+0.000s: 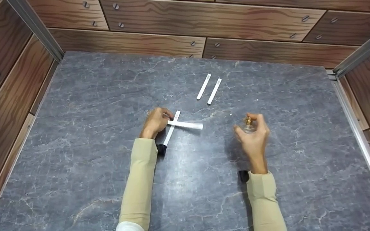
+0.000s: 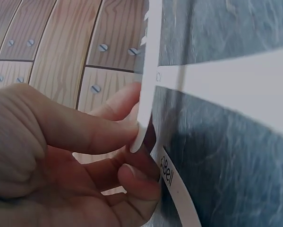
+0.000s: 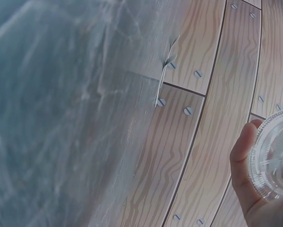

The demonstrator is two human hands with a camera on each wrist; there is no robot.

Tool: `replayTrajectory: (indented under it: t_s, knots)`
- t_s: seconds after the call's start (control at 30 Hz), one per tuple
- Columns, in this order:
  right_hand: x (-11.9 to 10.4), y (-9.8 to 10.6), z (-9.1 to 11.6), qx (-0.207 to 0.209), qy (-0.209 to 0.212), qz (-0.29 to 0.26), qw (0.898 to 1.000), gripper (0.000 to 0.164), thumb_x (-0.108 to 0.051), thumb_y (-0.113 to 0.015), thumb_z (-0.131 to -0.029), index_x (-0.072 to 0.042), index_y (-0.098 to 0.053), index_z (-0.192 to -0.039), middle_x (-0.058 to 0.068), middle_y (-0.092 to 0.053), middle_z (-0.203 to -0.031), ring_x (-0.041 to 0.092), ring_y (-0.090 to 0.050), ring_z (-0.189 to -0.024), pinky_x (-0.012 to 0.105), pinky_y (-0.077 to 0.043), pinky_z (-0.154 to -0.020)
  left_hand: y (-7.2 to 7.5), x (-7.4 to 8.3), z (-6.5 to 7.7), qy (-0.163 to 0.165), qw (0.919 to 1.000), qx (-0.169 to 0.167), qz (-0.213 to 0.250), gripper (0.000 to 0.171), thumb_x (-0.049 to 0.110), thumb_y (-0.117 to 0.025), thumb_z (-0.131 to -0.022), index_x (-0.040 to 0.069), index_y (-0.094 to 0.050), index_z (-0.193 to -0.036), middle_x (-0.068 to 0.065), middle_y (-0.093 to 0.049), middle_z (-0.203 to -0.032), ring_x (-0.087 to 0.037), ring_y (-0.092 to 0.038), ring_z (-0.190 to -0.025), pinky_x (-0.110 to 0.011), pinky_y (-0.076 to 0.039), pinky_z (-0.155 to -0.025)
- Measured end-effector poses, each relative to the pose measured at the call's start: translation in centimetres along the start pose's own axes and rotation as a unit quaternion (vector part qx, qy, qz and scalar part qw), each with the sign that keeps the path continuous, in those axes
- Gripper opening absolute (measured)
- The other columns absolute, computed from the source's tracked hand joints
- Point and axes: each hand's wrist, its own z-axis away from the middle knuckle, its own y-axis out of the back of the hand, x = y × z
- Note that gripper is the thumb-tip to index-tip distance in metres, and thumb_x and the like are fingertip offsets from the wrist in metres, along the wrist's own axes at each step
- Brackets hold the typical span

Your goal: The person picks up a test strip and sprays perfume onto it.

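My left hand (image 1: 155,122) pinches one end of a white paper test strip (image 1: 188,125) between thumb and fingers. The strip points right, blurred in the head view, and crosses above another white strip (image 1: 169,134) lying on the table. Near the fingertips in the left wrist view, a strip printed "Bell" (image 2: 179,194) and a wider-looking strip (image 2: 217,78) lie on the surface. My right hand (image 1: 255,136) grips a small clear glass perfume bottle (image 1: 249,128) with a gold sprayer neck, a finger at its top. The bottle's ridged clear base (image 3: 273,158) faces the right wrist camera.
Two more white strips (image 1: 203,86) (image 1: 215,91) lie side by side farther back on the grey marbled table (image 1: 92,96). Tiny white specks (image 1: 231,114) dot the surface by the right hand. Wood-patterned panels (image 1: 172,19) and metal rails (image 1: 361,118) enclose the table.
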Motion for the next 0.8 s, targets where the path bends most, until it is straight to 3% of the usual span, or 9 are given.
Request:
replayTrajectory:
  t_s: [0.17,0.33,0.47,0.6,0.67,0.8]
  knots:
    - [0.02,-0.01,-0.09,-0.001,0.006,-0.005,1.0,0.044,0.018,-0.081,-0.065,0.011,-0.06,-0.102,0.02,-0.066,-0.089,0.031,-0.062,-0.082,0.015,-0.052,-0.075,0.09,0.16,0.06,-0.002,0.9999,-0.008,0.008,0.034,-0.014,-0.048,-0.085,-0.001,-0.074,-0.103,-0.009,-0.063,-0.089,-0.02,-0.052,-0.082,-0.028,-0.046,-0.074]
    - [0.02,-0.02,-0.08,-0.003,0.003,-0.004,1.0,0.043,0.018,-0.081,-0.065,0.011,-0.06,-0.103,0.021,-0.067,-0.089,0.03,-0.063,-0.082,0.017,-0.052,-0.076,0.12,0.16,0.09,-0.007,0.9998,-0.019,-0.001,0.037,-0.014,-0.048,-0.086,-0.001,-0.073,-0.11,-0.016,-0.07,-0.103,-0.023,-0.057,-0.088,-0.032,-0.049,-0.081]
    - [-0.05,-0.01,0.0,-0.004,-0.006,-0.003,1.0,0.043,0.016,-0.081,-0.066,0.011,-0.061,-0.103,0.02,-0.067,-0.09,0.024,-0.063,-0.084,0.019,-0.051,-0.077,0.06,0.15,0.06,-0.01,0.9997,-0.021,-0.012,0.035,-0.012,-0.05,-0.088,-0.001,-0.072,-0.112,-0.011,-0.067,-0.094,-0.021,-0.052,-0.08,-0.028,-0.044,-0.073]
    - [-0.05,0.0,0.05,-0.003,-0.009,-0.001,1.0,0.043,0.016,-0.081,-0.066,0.011,-0.061,-0.104,0.019,-0.067,-0.09,0.028,-0.064,-0.084,0.019,-0.051,-0.078,-0.11,0.13,0.07,-0.017,0.9994,-0.02,-0.024,0.019,-0.007,-0.056,-0.09,-0.001,-0.072,-0.098,-0.003,-0.055,-0.075,-0.019,-0.044,-0.068,-0.026,-0.036,-0.061]
    - [-0.04,-0.02,0.06,-0.003,-0.007,-0.001,1.0,0.043,0.016,-0.081,-0.066,0.011,-0.061,-0.104,0.018,-0.067,-0.09,0.029,-0.063,-0.084,0.018,-0.051,-0.078,-0.22,0.13,0.11,-0.02,0.9992,-0.018,-0.029,0.012,-0.004,-0.059,-0.09,0.0,-0.07,-0.089,-0.003,-0.053,-0.072,-0.019,-0.043,-0.067,-0.027,-0.035,-0.059]
    - [0.02,-0.04,0.1,-0.003,-0.008,-0.001,1.0,0.043,0.016,-0.081,-0.066,0.011,-0.061,-0.103,0.018,-0.066,-0.089,0.03,-0.063,-0.083,0.017,-0.052,-0.076,-0.29,0.09,0.19,-0.028,0.9988,-0.003,-0.039,0.013,0.0,-0.057,-0.09,0.003,-0.064,-0.079,-0.006,-0.056,-0.078,-0.022,-0.048,-0.072,-0.029,-0.039,-0.062]
